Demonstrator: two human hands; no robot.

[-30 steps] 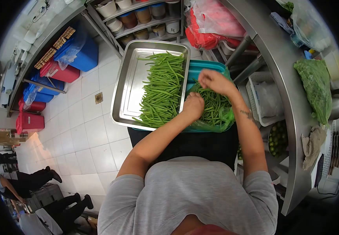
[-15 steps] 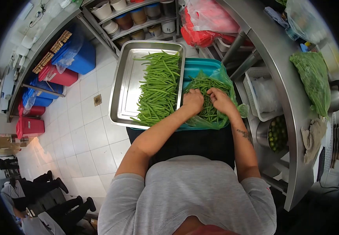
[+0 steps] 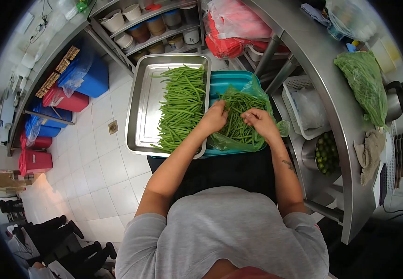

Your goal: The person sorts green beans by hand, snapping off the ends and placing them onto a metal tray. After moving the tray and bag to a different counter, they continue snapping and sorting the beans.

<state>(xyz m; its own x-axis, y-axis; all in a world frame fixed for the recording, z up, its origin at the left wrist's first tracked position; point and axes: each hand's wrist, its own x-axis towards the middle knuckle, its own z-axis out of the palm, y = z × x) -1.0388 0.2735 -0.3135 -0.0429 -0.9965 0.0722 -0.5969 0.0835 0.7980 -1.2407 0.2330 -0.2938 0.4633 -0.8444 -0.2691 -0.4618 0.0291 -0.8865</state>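
Note:
Loose green beans (image 3: 236, 122) fill an open green plastic bag (image 3: 231, 142), which lies in a teal tub (image 3: 229, 80). My left hand (image 3: 214, 117) is closed over the bag's left side, near the tray's rim; whatever its curled fingers hold is hidden. On the right of the bag, my right hand (image 3: 260, 122) pinches at the beans with thumb and fingertips. To the left, a steel tray (image 3: 142, 107) rests partly over the tub. Trimmed-looking green beans (image 3: 180, 104) lie lined up crosswise along its right half.
A steel counter (image 3: 322, 69) curves along my right, bearing a bag of greens (image 3: 364, 86). Below it are a white basket (image 3: 299, 109) and a pot of limes (image 3: 326, 153). Shelves with tubs (image 3: 155, 25) stand ahead. Bins (image 3: 87, 74) line the left; other people's legs (image 3: 85, 260) show lower left.
My hands have moved apart: the left has shifted left toward the tray, while the right stays over the bag's right side. The whole view has shifted slightly.

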